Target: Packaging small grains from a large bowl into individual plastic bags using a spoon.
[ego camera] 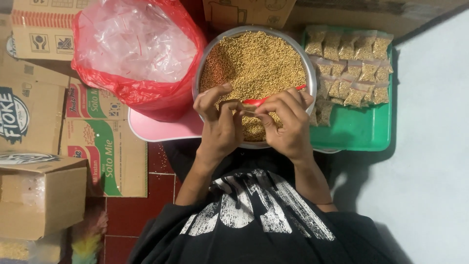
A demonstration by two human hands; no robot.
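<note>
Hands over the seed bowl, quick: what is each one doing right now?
Left hand: fingers pinched on a small clear bag.
Right hand: closed, pinching the same bag, red spoon beneath its fingers.

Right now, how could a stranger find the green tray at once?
Start at the round metal bowl full of yellow grains, under both hands. The green tray lies beside it, next to the right hand. It alone carries rows of small clear packets filled with the same grains.

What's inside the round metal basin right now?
The round metal basin is heaped with small yellow-brown seeds. A red scoop lies on them, partly covered by both hands, left and right. Its bottom is hidden.
</note>
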